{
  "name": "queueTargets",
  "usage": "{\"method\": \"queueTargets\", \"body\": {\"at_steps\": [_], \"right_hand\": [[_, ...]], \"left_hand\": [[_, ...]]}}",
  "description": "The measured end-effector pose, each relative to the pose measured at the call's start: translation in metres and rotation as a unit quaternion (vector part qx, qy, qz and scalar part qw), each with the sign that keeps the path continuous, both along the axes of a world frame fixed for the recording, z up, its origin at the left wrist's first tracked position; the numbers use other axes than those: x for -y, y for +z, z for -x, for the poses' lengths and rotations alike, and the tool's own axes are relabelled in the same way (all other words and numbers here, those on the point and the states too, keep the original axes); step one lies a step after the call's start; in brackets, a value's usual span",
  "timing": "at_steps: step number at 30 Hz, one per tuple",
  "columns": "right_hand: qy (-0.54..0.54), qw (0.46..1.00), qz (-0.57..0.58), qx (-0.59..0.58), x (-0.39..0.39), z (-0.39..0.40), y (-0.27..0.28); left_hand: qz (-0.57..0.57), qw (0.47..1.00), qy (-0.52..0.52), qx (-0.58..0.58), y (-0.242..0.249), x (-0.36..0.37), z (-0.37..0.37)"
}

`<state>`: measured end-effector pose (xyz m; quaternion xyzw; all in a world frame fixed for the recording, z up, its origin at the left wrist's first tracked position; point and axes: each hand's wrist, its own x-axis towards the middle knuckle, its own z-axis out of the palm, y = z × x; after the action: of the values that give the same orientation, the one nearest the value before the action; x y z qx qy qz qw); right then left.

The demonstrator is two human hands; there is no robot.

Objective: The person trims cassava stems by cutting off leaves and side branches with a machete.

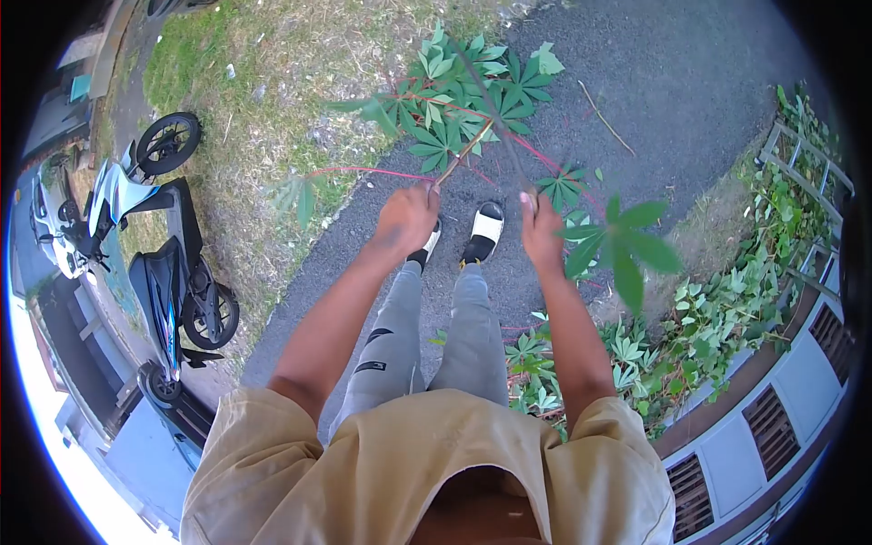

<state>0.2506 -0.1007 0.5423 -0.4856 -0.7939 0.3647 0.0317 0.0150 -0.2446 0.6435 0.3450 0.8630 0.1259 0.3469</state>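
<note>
My left hand (408, 218) is closed round the lower end of a thin brown branch (466, 151) with red leaf stalks and green leaves (440, 100) at its far end. My right hand (542, 229) is wrapped round the near end of a long dark blade-like tool (495, 113), which slants up and to the left across the branch and leaves. A large five-fingered leaf (622, 245) hangs just right of my right hand. Whether the tool touches the branch is hard to tell.
Motorbikes (163, 263) stand at the left beside the grass (272, 82). Cut leafy stems (536, 363) lie on the asphalt near my legs. A ladder (804, 159), leafy vines (718, 331) and a wall with slatted vents (738, 454) are at the right. A thin stick (606, 118) lies ahead.
</note>
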Motion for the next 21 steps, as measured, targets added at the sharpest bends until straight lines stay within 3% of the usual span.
{"method": "queueTargets", "body": {"at_steps": [2, 4, 6, 9, 14, 16, 18, 19, 21], "right_hand": [[-0.018, 1.0, 0.02, -0.006, 0.014, -0.005, 0.008], [-0.038, 0.998, 0.042, -0.007, 0.023, -0.008, 0.015], [0.005, 0.993, 0.106, -0.049, 0.024, -0.011, 0.026], [0.063, 0.991, 0.066, -0.096, 0.028, -0.004, 0.059], [0.198, 0.975, 0.093, -0.033, 0.033, 0.016, 0.109], [0.226, 0.97, 0.091, -0.018, 0.03, 0.026, 0.106], [0.218, 0.964, 0.15, 0.029, 0.024, 0.033, 0.091], [0.218, 0.964, 0.148, 0.028, 0.028, 0.033, 0.083], [0.183, 0.971, 0.154, -0.013, 0.037, 0.031, 0.065]], "left_hand": [[0.014, 0.999, -0.017, -0.042, -0.003, 0.009, 0.001], [0.056, 0.991, -0.114, -0.042, -0.007, 0.016, 0.004], [0.053, 0.985, -0.154, -0.064, -0.027, 0.029, 0.011], [0.056, 0.967, -0.223, -0.112, -0.046, 0.042, 0.034], [0.104, 0.944, -0.266, -0.165, -0.041, 0.043, 0.054], [0.141, 0.915, -0.337, -0.171, -0.029, 0.042, 0.052], [0.114, 0.937, -0.287, -0.161, -0.025, 0.043, 0.043], [0.092, 0.957, -0.232, -0.15, -0.025, 0.044, 0.042], [0.106, 0.957, -0.224, -0.151, -0.017, 0.037, 0.043]]}}
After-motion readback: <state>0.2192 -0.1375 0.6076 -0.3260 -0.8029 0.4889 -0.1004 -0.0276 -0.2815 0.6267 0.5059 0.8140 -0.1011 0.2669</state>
